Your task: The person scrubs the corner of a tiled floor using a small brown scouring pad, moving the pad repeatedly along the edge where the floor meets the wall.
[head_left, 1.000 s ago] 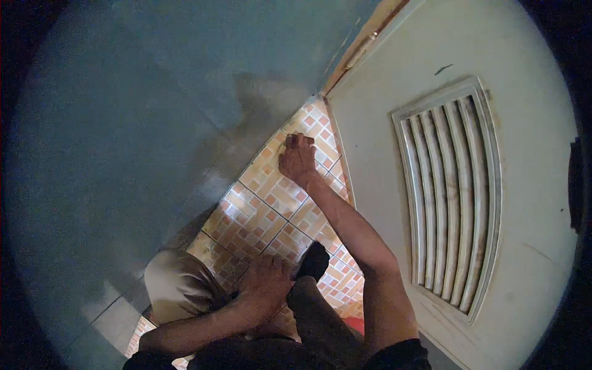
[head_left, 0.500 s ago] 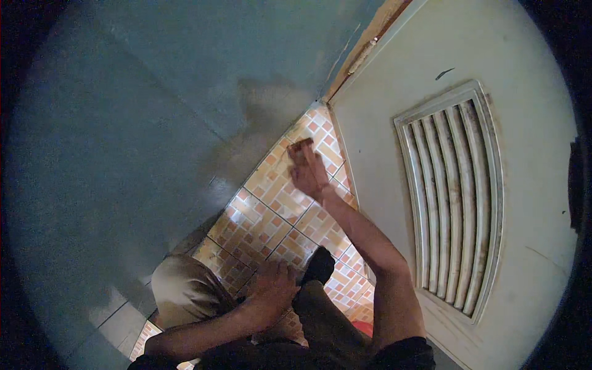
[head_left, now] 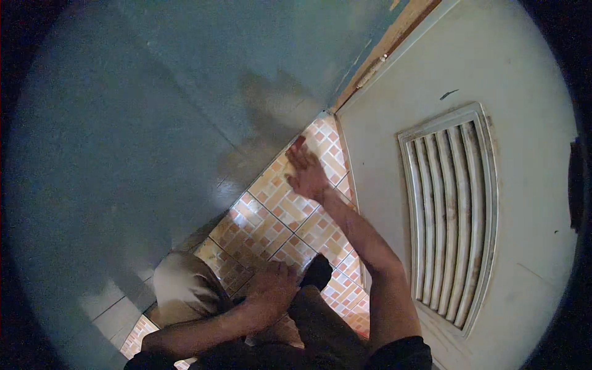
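Right hand (head_left: 306, 173) lies flat, fingers spread, on the orange-and-white patterned tile floor (head_left: 271, 219) near its far corner, between blue wall (head_left: 154, 123) and pale louvred door (head_left: 444, 216). Left hand (head_left: 271, 293) rests loosely curled on the knee.

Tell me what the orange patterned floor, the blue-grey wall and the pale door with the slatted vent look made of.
Orange patterned floor: likely glazed ceramic tile, with grout lines. Blue-grey wall: large glossy tiles, faint joints and sheen. Pale door: smooth, painted or plastic; unclear which. Slatted vent looks moulded.
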`<state>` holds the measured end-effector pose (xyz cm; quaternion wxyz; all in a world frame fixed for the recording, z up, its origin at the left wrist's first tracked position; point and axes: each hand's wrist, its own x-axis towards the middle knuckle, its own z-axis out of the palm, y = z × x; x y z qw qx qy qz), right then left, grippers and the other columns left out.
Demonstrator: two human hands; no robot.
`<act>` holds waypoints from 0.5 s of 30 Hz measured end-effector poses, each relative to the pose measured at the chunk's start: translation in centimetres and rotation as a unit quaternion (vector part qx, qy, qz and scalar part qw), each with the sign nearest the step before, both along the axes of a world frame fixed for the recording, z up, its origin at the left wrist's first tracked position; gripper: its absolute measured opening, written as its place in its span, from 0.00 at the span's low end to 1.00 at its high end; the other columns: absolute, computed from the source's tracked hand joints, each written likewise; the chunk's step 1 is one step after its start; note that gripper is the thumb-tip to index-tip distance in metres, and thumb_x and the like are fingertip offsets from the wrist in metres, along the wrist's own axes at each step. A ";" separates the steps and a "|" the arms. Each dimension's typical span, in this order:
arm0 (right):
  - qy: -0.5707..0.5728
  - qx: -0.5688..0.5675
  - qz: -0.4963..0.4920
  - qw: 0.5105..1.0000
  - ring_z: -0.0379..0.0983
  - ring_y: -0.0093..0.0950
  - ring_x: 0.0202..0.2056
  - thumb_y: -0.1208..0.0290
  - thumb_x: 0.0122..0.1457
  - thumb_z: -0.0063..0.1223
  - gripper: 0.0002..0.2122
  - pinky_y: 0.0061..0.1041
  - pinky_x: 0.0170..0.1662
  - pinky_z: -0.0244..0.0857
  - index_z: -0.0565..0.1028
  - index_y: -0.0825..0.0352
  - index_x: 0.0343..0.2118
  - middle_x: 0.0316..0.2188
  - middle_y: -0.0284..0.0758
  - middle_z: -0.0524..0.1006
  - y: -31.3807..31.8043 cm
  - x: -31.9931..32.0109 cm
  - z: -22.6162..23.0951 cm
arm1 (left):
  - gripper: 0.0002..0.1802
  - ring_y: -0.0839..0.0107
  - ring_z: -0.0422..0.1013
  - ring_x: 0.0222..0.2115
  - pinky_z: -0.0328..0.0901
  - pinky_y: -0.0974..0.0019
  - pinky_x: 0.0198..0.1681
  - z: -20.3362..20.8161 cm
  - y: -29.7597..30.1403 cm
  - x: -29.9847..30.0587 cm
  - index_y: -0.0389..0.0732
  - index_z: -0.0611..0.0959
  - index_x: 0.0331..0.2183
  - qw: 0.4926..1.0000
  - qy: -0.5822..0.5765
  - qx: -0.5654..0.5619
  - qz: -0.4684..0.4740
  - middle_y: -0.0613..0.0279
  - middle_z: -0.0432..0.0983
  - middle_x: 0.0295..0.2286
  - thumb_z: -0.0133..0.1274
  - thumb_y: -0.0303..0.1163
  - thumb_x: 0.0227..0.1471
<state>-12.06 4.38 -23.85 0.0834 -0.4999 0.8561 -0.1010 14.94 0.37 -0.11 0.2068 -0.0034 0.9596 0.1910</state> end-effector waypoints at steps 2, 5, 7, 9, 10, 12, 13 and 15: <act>-0.028 -0.050 0.033 0.998 0.48 0.43 0.69 0.54 0.61 0.48 0.32 0.48 0.69 0.43 0.61 0.66 0.65 0.68 0.43 0.55 -0.2 1.1 0.8 | 0.20 0.54 0.73 0.44 0.68 0.54 0.47 -0.7 -0.4 -0.2 0.34 0.80 0.41 1.000 -0.012 0.015 -0.005 0.48 0.77 0.39 0.55 0.40 0.54; -0.008 -0.081 0.072 0.994 0.48 0.43 0.69 0.56 0.61 0.49 0.29 0.48 0.69 0.44 0.64 0.66 0.63 0.67 0.43 0.58 -0.1 -0.5 1.4 | 0.19 0.54 0.73 0.44 0.67 0.54 0.48 -0.6 -0.7 -1.0 0.34 0.80 0.41 0.999 -0.023 0.023 -0.030 0.49 0.77 0.39 0.55 0.38 0.53; 0.012 -0.090 0.063 0.994 0.49 0.44 0.68 0.58 0.60 0.49 0.28 0.48 0.68 0.46 0.65 0.68 0.61 0.65 0.44 0.60 0.2 -2.1 0.1 | 0.18 0.53 0.73 0.43 0.67 0.54 0.48 -0.8 -0.5 -1.2 0.34 0.80 0.41 0.998 -0.020 0.020 -0.051 0.50 0.77 0.38 0.55 0.38 0.52; 0.027 -0.104 0.060 0.992 0.51 0.44 0.68 0.60 0.60 0.49 0.27 0.48 0.67 0.47 0.66 0.69 0.60 0.64 0.45 0.61 -0.7 -4.1 -0.3 | 0.19 0.53 0.73 0.44 0.66 0.53 0.49 -1.3 0.3 -0.9 0.34 0.80 0.40 0.998 0.009 -0.036 -0.059 0.50 0.77 0.38 0.55 0.39 0.52; 0.022 -0.081 0.027 0.996 0.49 0.44 0.68 0.60 0.60 0.49 0.26 0.48 0.68 0.46 0.67 0.69 0.59 0.64 0.46 0.61 -1.2 -5.2 -0.3 | 0.19 0.53 0.73 0.44 0.66 0.53 0.49 -1.1 0.7 -1.5 0.34 0.80 0.40 0.998 0.006 -0.037 -0.056 0.50 0.77 0.38 0.55 0.39 0.52; 0.014 -0.070 -0.022 0.997 0.49 0.45 0.68 0.62 0.58 0.48 0.26 0.48 0.67 0.45 0.68 0.70 0.58 0.64 0.50 0.61 -1.3 -6.5 -0.8 | 0.20 0.54 0.73 0.43 0.66 0.52 0.49 -0.4 1.8 -3.1 0.33 0.80 0.40 0.996 -0.074 0.042 0.021 0.50 0.77 0.37 0.56 0.39 0.51; 0.012 -0.069 -0.022 0.997 0.49 0.45 0.68 0.62 0.58 0.48 0.26 0.48 0.67 0.45 0.68 0.70 0.58 0.64 0.50 0.61 -1.2 -6.4 -1.1 | 0.20 0.55 0.73 0.43 0.66 0.52 0.48 -0.1 2.4 -3.5 0.33 0.80 0.40 0.991 -0.102 0.067 0.046 0.50 0.77 0.37 0.56 0.40 0.50; 0.036 -0.103 -0.038 0.993 0.54 0.50 0.65 0.65 0.56 0.49 0.24 0.48 0.65 0.50 0.68 0.74 0.54 0.61 0.52 0.63 -2.3 -5.8 -0.9 | 0.21 0.56 0.73 0.42 0.66 0.53 0.48 0.5 2.7 -3.7 0.33 0.80 0.39 0.997 -0.057 0.042 0.009 0.50 0.77 0.36 0.57 0.41 0.50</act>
